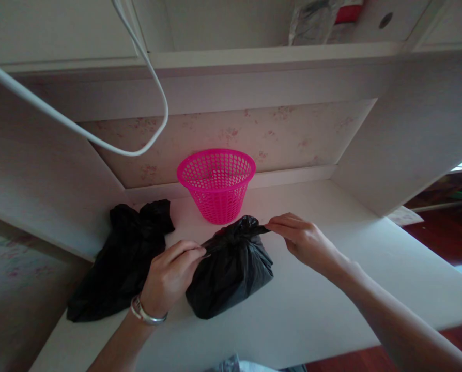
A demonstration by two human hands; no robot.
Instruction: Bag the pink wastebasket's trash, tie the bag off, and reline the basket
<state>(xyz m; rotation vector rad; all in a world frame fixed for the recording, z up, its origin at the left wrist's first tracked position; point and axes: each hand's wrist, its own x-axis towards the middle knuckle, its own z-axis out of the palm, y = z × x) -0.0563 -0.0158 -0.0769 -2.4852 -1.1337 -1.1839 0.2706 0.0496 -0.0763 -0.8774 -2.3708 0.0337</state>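
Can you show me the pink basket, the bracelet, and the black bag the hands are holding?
Pink basket (220, 205): head view, its front wall.
Bracelet (153, 321): head view, its lower band.
Black bag (231, 274): head view, its bulging side.

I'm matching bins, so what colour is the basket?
Bright pink basket, best seen in the head view.

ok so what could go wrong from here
The thin end pinched in the right hand could tear or slip if pulled hard, loosening the gathered top of the black bag. The pink basket stands just behind that bag, so a jerk might knock it.
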